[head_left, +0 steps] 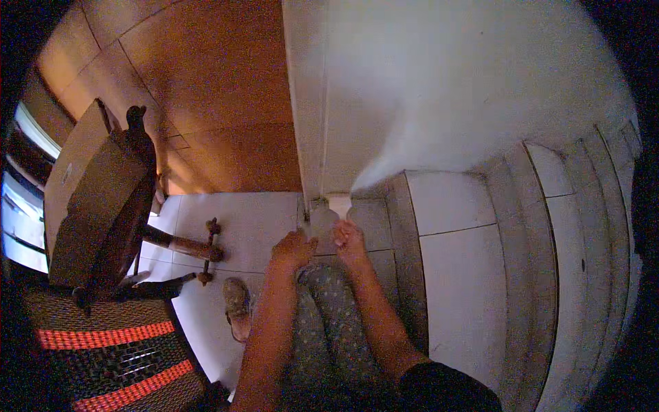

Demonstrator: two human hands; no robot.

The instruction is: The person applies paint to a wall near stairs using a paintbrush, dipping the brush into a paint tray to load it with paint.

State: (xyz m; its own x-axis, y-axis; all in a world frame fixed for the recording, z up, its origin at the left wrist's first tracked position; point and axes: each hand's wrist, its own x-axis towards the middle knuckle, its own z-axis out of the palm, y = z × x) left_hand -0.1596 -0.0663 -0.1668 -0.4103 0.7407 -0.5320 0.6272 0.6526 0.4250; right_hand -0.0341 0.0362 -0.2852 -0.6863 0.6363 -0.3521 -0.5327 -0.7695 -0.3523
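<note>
My left hand (294, 248) is low in the middle, just beyond my knees, fingers curled; whatever it may hold is too dim to make out. A little to its right, my right hand (349, 237) has its fingers bent together, with anything inside them unclear. Both are near the lower end of the pale wall's edge (312, 158), over grey tiling. My legs in grey dotted trousers (322, 323) lie between my forearms. A slippered foot (237, 305) shows beside my left forearm.
At the left are a wheeled chair (103, 199) with cardboard (89, 178) on it and a woven seat with red bands (110, 336). An orange-lit tiled surface (213, 89) lies beyond. Tiled steps (460, 288) fill the right, below a white wall (467, 82).
</note>
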